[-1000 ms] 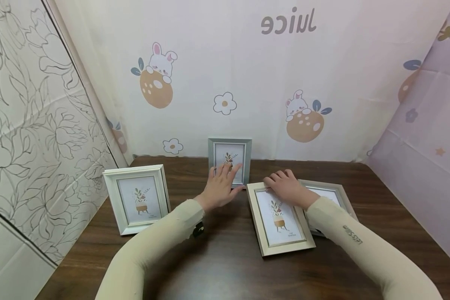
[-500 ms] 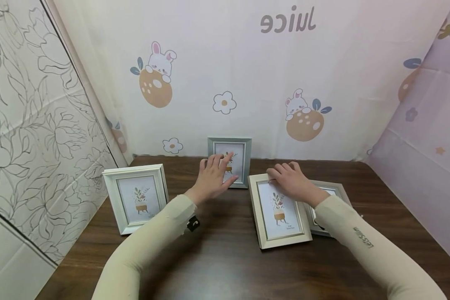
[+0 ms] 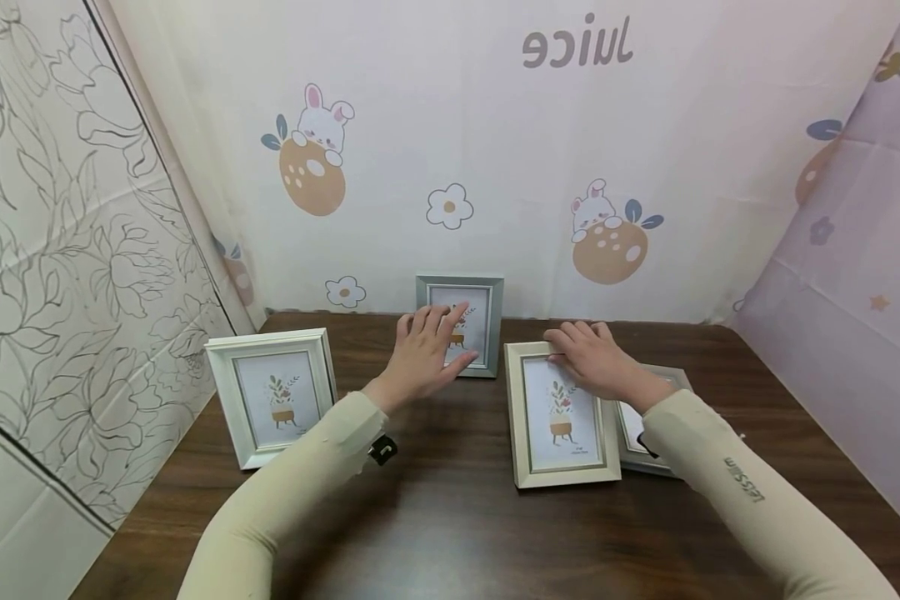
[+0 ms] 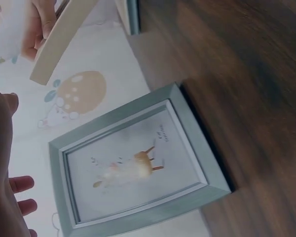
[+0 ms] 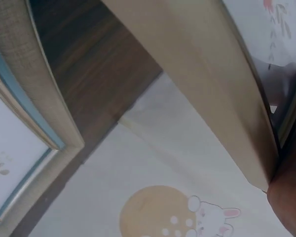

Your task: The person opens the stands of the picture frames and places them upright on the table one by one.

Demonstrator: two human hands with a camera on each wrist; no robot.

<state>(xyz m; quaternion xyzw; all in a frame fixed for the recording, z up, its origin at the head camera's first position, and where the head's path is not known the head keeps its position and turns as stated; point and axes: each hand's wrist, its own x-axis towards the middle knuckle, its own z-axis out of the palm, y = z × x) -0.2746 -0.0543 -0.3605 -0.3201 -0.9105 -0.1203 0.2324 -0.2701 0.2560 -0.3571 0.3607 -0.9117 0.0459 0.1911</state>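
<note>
My right hand (image 3: 600, 364) grips the top edge of a cream picture frame (image 3: 558, 450), which stands tilted back with its plant print facing me. In the right wrist view, part of that hand (image 5: 291, 180) shows at the edge of the cream frame (image 5: 202, 69). My left hand (image 3: 418, 357) hovers in front of a blue-grey picture frame (image 3: 482, 325), fingers spread. The left wrist view shows fingers of the left hand (image 4: 20, 185) apart from the blue-grey frame (image 4: 128, 170). Behind the cream frame, a grey-beige picture frame (image 3: 637, 457) is partly hidden.
A white picture frame (image 3: 281, 400) stands upright at the left of the dark wooden table (image 3: 450, 533). The blue-grey frame stands by the printed back curtain (image 3: 495, 125). Side walls (image 3: 855, 250) border the table left and right.
The right hand has shifted back and rightward, raising the cream frame more upright and turning it straighter. The left hand has drawn slightly left, away from the blue-grey frame.
</note>
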